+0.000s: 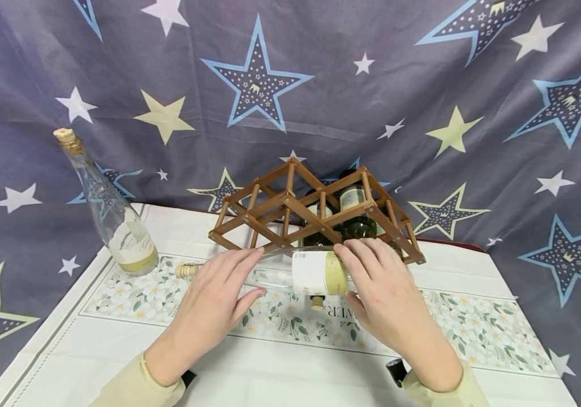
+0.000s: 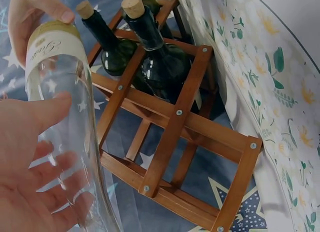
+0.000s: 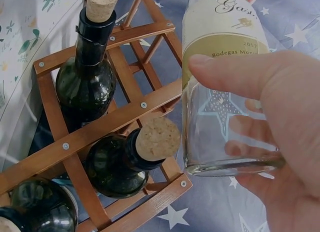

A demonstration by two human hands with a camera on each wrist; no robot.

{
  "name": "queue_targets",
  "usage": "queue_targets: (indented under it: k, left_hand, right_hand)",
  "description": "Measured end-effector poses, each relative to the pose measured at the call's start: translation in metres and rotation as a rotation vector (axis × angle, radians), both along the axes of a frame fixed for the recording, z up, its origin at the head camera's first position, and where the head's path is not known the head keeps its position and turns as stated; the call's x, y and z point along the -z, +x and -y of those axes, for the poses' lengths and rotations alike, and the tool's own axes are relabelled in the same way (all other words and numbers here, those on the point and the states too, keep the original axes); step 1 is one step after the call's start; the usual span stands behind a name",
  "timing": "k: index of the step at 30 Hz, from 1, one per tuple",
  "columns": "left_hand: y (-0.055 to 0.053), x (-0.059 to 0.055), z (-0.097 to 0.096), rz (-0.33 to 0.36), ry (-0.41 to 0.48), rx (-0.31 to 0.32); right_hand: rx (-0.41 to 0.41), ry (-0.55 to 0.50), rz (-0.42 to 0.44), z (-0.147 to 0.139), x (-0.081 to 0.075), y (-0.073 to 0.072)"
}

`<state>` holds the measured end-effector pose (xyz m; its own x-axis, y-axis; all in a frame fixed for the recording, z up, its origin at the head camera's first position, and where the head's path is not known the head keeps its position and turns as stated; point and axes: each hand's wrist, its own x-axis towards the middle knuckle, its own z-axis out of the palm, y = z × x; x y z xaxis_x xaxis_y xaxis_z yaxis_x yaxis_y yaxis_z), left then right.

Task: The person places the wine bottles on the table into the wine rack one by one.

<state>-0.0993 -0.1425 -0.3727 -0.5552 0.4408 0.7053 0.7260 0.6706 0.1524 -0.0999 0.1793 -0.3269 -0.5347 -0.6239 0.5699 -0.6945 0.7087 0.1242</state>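
Observation:
A clear glass wine bottle (image 1: 315,273) with a white and yellow-green label lies level across the front of the wooden wine rack (image 1: 287,199), its corked neck to the left. My left hand (image 1: 214,308) grips it near the neck and shoulder; the fingers show through the glass in the left wrist view. Around the base end curls my right hand (image 1: 389,297), thumb on the label's lower edge in the right wrist view. Dark green corked bottles (image 3: 117,167) sit in the rack's right part, partly hidden by the clear bottle and right hand in the head view.
Another clear corked bottle (image 1: 132,240) stands upright at the table's left. A floral runner (image 1: 290,322) crosses the white tablecloth (image 1: 280,373). A star-patterned curtain (image 1: 321,73) hangs close behind the rack. Black devices (image 1: 397,371) show by both wrists.

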Motion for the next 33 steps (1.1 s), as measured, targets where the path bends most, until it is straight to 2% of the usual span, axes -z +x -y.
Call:
queue_targets:
  k: [7,15,21,29,33]
  left_hand:
    - [0.001,0.004,0.003,0.072,-0.063,-0.013]
    - [0.002,0.007,0.005,0.093,-0.088,-0.014]
    - [0.003,0.011,0.008,0.134,-0.094,-0.010]
    - [0.003,0.016,0.012,0.119,-0.075,0.005]
    - [0.005,0.018,0.013,0.144,-0.055,0.002]
  right_hand:
    - [-0.001,0.013,0.017,0.002,0.000,0.000]
    - [-0.013,0.019,0.044,0.003,0.001,0.000]
    - [-0.017,0.028,0.043,0.005,0.003,-0.001]
    - [0.002,0.039,0.041,0.005,0.005,-0.002]
    - [0.010,0.035,0.042,0.005,0.005,-0.002]
